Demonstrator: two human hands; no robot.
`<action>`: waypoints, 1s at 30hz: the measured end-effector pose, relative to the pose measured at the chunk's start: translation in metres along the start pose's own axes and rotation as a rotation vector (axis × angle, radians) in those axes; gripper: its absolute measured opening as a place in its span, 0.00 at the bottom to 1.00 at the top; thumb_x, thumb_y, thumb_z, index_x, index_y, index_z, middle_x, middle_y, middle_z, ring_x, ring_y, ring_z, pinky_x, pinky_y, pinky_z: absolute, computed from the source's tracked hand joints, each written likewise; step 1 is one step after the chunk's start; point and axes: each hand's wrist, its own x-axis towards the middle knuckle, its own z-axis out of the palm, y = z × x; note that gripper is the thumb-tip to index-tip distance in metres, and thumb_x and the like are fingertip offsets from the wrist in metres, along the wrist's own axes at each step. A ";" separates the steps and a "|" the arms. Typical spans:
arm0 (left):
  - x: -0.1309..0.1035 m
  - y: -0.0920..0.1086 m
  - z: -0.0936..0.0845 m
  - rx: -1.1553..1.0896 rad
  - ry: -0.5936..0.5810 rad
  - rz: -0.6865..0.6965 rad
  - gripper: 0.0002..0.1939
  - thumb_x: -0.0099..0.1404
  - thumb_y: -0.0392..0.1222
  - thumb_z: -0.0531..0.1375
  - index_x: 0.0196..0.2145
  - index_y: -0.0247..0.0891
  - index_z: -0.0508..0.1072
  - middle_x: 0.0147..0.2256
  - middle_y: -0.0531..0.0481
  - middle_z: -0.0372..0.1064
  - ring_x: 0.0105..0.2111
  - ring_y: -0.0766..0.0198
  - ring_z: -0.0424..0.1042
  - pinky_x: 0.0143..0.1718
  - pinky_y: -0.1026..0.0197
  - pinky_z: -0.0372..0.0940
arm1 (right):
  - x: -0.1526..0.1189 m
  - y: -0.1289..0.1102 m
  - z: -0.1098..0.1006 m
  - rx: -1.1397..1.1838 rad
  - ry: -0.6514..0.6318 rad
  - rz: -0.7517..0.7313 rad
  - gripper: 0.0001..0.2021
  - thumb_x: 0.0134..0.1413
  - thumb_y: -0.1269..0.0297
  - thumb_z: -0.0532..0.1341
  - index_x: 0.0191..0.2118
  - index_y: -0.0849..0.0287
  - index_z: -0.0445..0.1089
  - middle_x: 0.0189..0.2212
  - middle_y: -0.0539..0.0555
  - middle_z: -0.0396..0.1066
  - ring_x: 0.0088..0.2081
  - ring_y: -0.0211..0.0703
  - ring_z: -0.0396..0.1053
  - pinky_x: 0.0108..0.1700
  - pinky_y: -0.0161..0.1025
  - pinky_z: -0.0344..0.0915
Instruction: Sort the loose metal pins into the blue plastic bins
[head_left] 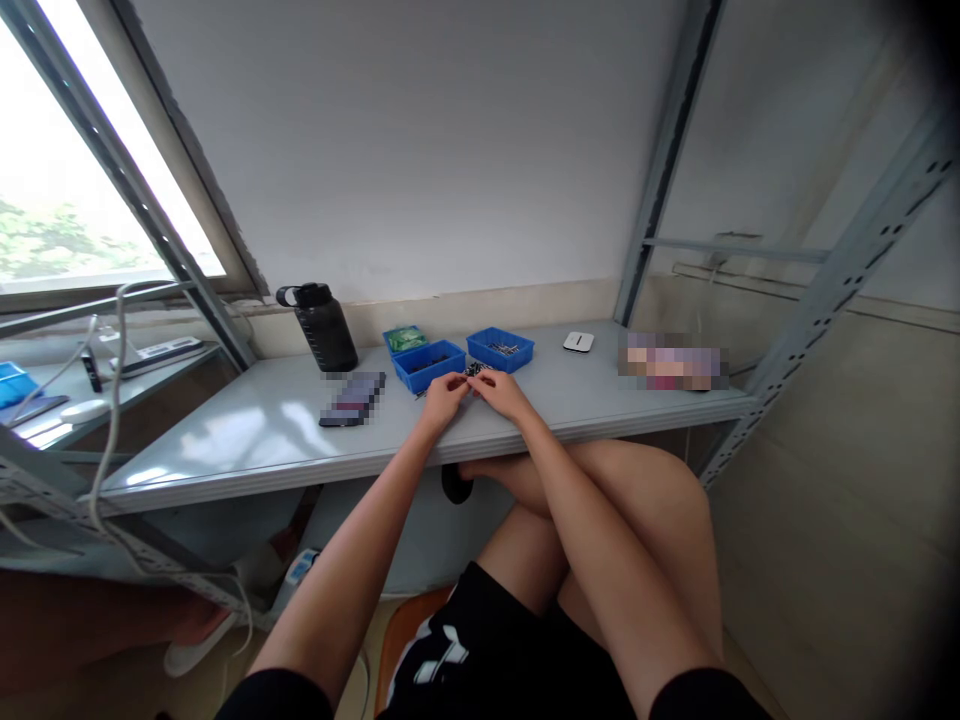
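Observation:
My left hand and my right hand meet fingertip to fingertip just above the shelf. Both have their fingers pinched closed; whatever is between them is too small to make out. Right behind the fingertips lies a small pile of dark and silvery screw-like pieces. A blue bin with dark small parts stands just beyond my left hand. Another blue bin, holding silvery screw-like pieces, is behind my right hand. A blue tray with a green-and-white packet inside adjoins the left bin.
A black water bottle and a blurred-out flat item are on the left of the grey shelf. At the right are a white square device and another blurred item. Metal uprights frame both ends. Another person's leg shows lower left.

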 end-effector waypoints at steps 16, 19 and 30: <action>0.000 0.000 0.002 0.093 -0.031 -0.001 0.14 0.67 0.44 0.58 0.47 0.34 0.69 0.45 0.45 0.69 0.41 0.59 0.71 0.42 0.51 0.69 | 0.001 0.002 0.001 -0.029 0.087 0.050 0.15 0.51 0.50 0.60 0.31 0.58 0.70 0.30 0.52 0.74 0.34 0.41 0.69 0.38 0.36 0.62; -0.001 0.001 0.002 0.133 -0.038 0.000 0.15 0.67 0.45 0.58 0.48 0.34 0.69 0.45 0.45 0.69 0.41 0.59 0.71 0.42 0.51 0.69 | 0.001 0.002 0.002 -0.024 0.085 0.048 0.16 0.49 0.48 0.61 0.30 0.58 0.69 0.29 0.51 0.73 0.33 0.41 0.68 0.37 0.36 0.62; -0.004 0.005 0.005 0.244 -0.085 0.015 0.15 0.67 0.45 0.58 0.47 0.33 0.69 0.45 0.45 0.69 0.41 0.58 0.71 0.41 0.52 0.70 | 0.002 0.003 0.001 -0.037 0.077 0.022 0.11 0.49 0.55 0.62 0.27 0.58 0.69 0.26 0.49 0.72 0.31 0.40 0.67 0.35 0.35 0.60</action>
